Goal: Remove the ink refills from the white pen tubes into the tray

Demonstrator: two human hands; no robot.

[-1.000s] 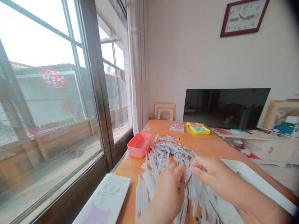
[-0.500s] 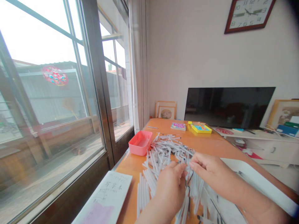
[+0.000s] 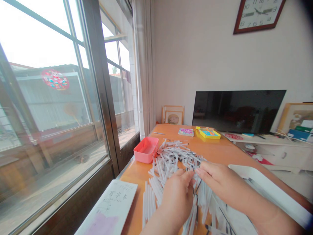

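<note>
Translucent white pen barrels and thin dark refills lie in a large loose pile (image 3: 168, 160) on the orange-brown table (image 3: 210, 151). Over the near part of the pile, my left hand (image 3: 177, 195) is closed, its thumb and fingers pressed together. My right hand (image 3: 215, 174) comes in from the right in a pinch, its fingertips close to those of my left hand. Whatever lies between the fingertips is too small and hidden to make out. More barrels (image 3: 149, 199) lie side by side left of my left wrist, and others lie under my right forearm.
A pink plastic box (image 3: 146, 150) stands left of the pile. A notebook (image 3: 110, 205) lies at the near left, by the window. On the right is a white tray (image 3: 274, 192) with a few dark thin pieces. Farther back are a small book (image 3: 186, 132) and a yellow box (image 3: 209, 133).
My right hand has shifted slightly left, its fingertips nearer to my left hand. My left hand stays almost in place, still closed. The whole view has moved a little.
</note>
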